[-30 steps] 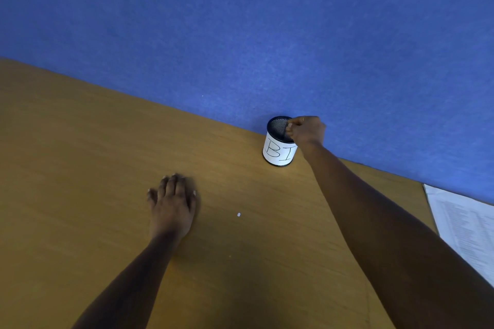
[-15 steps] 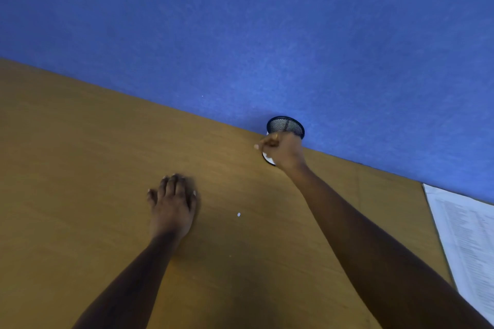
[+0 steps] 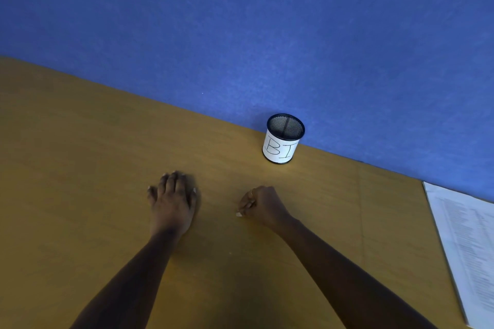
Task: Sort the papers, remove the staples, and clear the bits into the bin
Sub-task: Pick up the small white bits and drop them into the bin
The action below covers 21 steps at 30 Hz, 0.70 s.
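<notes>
1. Wood-grain brown desk (image 3: 80, 168) filled the lower part of the head view, and a blue felt-like partition (image 3: 240, 21) rose behind its far edge.
2. The bin (image 3: 280, 151) – a small black mesh cup wrapped in white paper hand-lettered "BI" – stood upright on the desk, right against the partition and beyond both hands. Nothing could be made out inside through its open top.
3. The left hand (image 3: 172, 201) lay palm-down on the desk, its fingers (image 3: 173, 179) straight and close together, holding nothing.
4. The right hand (image 3: 263, 205) was just beside the left and nearer the bin, knuckles up and fingers curled under, with a thin ring (image 3: 251, 192) on one finger.
5. A tiny white bit (image 3: 238, 214) sat at the tips of the right hand's thumb and forefinger, at desk level – whether they pinched it or only touched it could not be told.
6. The papers (image 3: 465, 248), a white printed stack with blurred lines of text, lay flat at the desk's right edge, well apart from both hands and from the bin.
</notes>
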### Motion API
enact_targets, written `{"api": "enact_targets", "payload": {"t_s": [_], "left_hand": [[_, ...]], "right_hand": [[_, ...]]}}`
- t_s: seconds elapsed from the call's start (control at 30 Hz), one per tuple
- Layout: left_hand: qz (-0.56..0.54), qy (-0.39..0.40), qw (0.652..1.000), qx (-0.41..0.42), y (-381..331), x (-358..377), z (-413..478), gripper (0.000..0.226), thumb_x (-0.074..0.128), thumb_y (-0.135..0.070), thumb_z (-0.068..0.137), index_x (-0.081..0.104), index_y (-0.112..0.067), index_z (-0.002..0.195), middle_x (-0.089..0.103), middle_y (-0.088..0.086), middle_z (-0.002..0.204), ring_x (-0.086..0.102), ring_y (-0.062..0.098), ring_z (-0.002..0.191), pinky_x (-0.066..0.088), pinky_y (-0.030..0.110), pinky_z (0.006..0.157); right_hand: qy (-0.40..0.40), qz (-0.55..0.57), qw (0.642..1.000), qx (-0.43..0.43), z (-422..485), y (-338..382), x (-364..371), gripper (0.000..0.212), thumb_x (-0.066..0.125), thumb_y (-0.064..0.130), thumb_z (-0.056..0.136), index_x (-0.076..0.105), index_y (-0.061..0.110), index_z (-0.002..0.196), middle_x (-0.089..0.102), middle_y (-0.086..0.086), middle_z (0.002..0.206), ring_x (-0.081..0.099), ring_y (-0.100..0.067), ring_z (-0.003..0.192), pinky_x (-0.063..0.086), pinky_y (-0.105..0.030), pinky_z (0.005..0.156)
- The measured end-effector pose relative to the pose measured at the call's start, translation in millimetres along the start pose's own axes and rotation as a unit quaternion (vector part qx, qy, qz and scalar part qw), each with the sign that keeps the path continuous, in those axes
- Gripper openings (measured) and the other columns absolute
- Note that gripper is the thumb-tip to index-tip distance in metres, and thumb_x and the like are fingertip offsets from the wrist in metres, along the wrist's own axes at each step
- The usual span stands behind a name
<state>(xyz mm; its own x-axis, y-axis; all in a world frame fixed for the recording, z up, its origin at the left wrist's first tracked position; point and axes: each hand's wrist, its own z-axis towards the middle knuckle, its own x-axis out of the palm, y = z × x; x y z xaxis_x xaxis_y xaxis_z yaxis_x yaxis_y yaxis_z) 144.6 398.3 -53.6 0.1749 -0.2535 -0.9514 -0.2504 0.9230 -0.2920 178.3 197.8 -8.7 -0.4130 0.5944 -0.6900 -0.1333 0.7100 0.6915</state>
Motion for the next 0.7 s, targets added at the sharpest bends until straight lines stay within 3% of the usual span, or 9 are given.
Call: {"api": "enact_targets", "payload": {"t_s": [0.1,0.23,0.47,0.57,0.7], "left_hand": [[0.001,0.004,1.000,-0.002,-0.5,0.0,0.5,0.067,0.024,-0.044,0.082,0.057,0.001,0.120,0.058,0.021,0.125,0.049,0.040,0.120,0.034,0.061,0.096],[0.000,0.003,1.000,-0.002,-0.3,0.9,0.3,0.067,0.024,-0.044,0.083,0.057,0.001,0.120,0.058,0.021,0.125,0.049,0.040,0.120,0.033,0.061,0.096],[-0.008,0.001,1.000,-0.002,-0.9,1.0,0.4,0.066,0.025,-0.044,0.082,0.058,0.002,0.117,0.059,0.021,0.123,0.050,0.040,0.119,0.033,0.062,0.094],[-0.007,0.000,1.000,-0.003,-1.4,0.5,0.8,0.066,0.026,-0.044,0.082,0.059,0.001,0.116,0.059,0.021,0.122,0.051,0.040,0.118,0.034,0.062,0.094],[-0.010,0.001,1.000,-0.003,-2.1,-0.8,0.2,0.068,0.024,-0.045,0.082,0.058,0.001,0.119,0.058,0.021,0.124,0.049,0.039,0.121,0.032,0.061,0.096]], "right_hand": [[-0.012,0.000,1.000,0.014,0.3,1.1,3.5,0.020,0.079,0.005,0.066,0.073,-0.001,0.084,0.073,-0.016,0.089,0.055,-0.009,0.064,0.045,-0.019,0.070],[-0.023,0.004,0.999,0.040,2.2,2.5,5.2,0.023,0.079,0.007,0.067,0.073,0.000,0.088,0.073,-0.014,0.094,0.057,-0.011,0.075,0.044,-0.018,0.070],[-0.012,-0.004,0.998,0.064,5.3,5.1,7.9,0.022,0.076,0.005,0.070,0.072,-0.003,0.090,0.072,-0.016,0.096,0.057,-0.012,0.076,0.039,-0.016,0.067],[-0.008,-0.013,0.997,0.070,5.9,6.3,9.3,0.021,0.073,0.004,0.073,0.071,-0.005,0.092,0.071,-0.017,0.100,0.065,-0.021,0.087,0.046,-0.022,0.075],[0.000,-0.023,0.997,0.077,5.8,6.6,10.6,0.021,0.069,0.005,0.078,0.068,-0.005,0.098,0.069,-0.015,0.106,0.064,-0.025,0.101,0.044,-0.021,0.079]]}}
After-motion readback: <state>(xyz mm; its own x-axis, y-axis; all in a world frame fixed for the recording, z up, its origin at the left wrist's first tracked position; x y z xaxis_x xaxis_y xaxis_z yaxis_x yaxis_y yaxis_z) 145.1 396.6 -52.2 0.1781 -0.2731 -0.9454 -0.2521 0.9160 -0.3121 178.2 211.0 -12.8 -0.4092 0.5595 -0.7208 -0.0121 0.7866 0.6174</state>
